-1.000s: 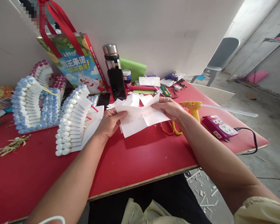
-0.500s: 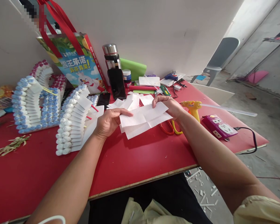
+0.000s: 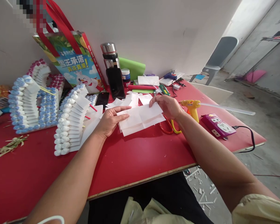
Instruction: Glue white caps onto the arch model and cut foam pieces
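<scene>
White paper sheets (image 3: 142, 119), creased and overlapping, are held above the red table between my two hands. My left hand (image 3: 112, 121) pinches their left end, thumb on top. My right hand (image 3: 168, 107) grips the upper right edge, its thumb and fingers closed on the paper. Behind them lie more loose white paper pieces (image 3: 130, 101). Beside my right wrist are scissors with red and yellow handles (image 3: 166, 127), partly hidden, and a yellow glue gun (image 3: 192, 110) with a clear glue stick in it. A curved structure of white rolls and folded paper (image 3: 72, 121) stands left of my left hand.
On the red table (image 3: 140, 165) a blue-and-white roll structure (image 3: 25, 105) stands at the left, before a printed bag (image 3: 77, 67). A steel flask (image 3: 109, 56) and a phone (image 3: 116, 82) stand at the back. A purple power socket (image 3: 218, 126) sits at the right edge.
My right hand has shifted slightly left along the paper's upper edge, and the upper sheet's right end has moved left and down. My left fingers have straightened a little. The view has moved slightly.
</scene>
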Demonstrator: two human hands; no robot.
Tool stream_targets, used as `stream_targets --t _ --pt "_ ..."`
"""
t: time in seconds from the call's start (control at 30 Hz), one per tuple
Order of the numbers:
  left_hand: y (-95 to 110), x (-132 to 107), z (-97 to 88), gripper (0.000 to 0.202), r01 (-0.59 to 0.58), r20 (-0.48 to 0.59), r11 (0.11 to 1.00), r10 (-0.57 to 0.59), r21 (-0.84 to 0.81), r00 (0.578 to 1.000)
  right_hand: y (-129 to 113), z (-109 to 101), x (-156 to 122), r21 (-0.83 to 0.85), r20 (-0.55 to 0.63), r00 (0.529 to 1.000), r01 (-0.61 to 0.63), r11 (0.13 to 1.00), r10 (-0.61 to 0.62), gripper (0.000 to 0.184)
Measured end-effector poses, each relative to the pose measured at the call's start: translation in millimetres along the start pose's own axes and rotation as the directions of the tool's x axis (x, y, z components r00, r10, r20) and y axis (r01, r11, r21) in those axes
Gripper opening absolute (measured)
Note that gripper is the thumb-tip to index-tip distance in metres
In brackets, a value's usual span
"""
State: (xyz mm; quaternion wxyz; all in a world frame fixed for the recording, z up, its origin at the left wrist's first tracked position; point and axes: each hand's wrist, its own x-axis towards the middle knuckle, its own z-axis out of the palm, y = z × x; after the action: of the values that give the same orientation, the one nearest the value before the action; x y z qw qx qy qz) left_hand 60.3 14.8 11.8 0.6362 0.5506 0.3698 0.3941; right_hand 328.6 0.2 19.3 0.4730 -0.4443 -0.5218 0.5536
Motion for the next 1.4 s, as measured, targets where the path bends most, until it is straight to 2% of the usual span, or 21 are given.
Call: stream_targets --t 0.07,0.17,0.33,0.53,0.77,0.87,1.0,1.17,1.4 --pt "-0.7 0.8 -0.4 0.047 0.029 -0.014 0.999 -0.03 -0.013 0.999 -0.7 1.4 -0.6 0.016 0.049 0.999 0.007 1.0 -0.008 0.038" --pt "-1.7 1.7 -0.2 0.036 0.043 -0.035 0.999 -0.044 -0.022 0.998 0.4 3.4 -1.2 -0.049 0.054 0.997 0.063 0.997 -0.061 0.03" --pt "-1.9 1.8 0.6 0.031 0.069 -0.033 0.995 -0.072 -0.078 0.997 3.5 4.8 0.0 -0.033 0.106 0.99 0.1 0.994 -0.096 0.044" --pt "-4.5 1.9 2.6 0.034 0.098 -0.073 0.975 -0.114 -0.198 0.991 6.9 3.5 1.8 -0.001 0.07 0.995 0.066 0.998 -0.066 0.028" --pt "-3.3 1.8 6.3 0.031 0.023 -0.033 0.987 -0.029 -0.159 0.999 9.9 4.2 4.2 0.097 0.049 0.996 0.07 0.993 -0.075 0.044" --pt "-3.3 2.4 6.3 0.03 -0.014 -0.038 0.986 0.008 -0.166 0.999 10.6 5.3 4.4 0.095 0.031 0.997 0.063 0.994 -0.066 0.045" --pt "-4.5 2.0 5.4 0.041 0.01 -0.003 0.99 -0.011 -0.14 1.0 10.7 5.1 4.4 0.117 0.044 0.995 0.083 0.99 -0.089 0.043" --pt "-7.3 2.7 4.3 0.038 -0.007 -0.062 0.995 0.001 -0.098 0.998 7.4 5.6 2.5 0.111 0.038 0.995 0.088 0.99 -0.092 0.043" --pt "-9.8 3.2 7.2 0.036 -0.126 -0.101 0.992 0.125 0.004 0.987 4.0 6.7 0.4 0.133 0.072 0.997 0.017 0.991 -0.027 0.04"
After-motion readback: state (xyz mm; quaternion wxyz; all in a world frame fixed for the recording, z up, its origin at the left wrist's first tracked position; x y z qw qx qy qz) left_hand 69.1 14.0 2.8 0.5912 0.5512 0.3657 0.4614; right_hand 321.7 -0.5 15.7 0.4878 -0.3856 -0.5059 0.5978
